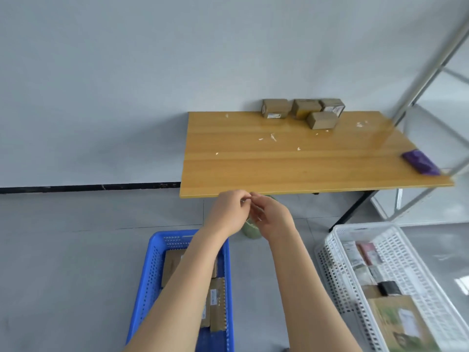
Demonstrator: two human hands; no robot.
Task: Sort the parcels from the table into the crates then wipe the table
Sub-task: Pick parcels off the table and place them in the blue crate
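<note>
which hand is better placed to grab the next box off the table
Right, probably. The four brown boxes sit at the far edge of the table, right of both hands, and the right hand is on that side; the left hand would cross over.

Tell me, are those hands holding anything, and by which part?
Cannot be told. The left hand and right hand meet fingertip to fingertip; nothing plainly shows between them.
</note>
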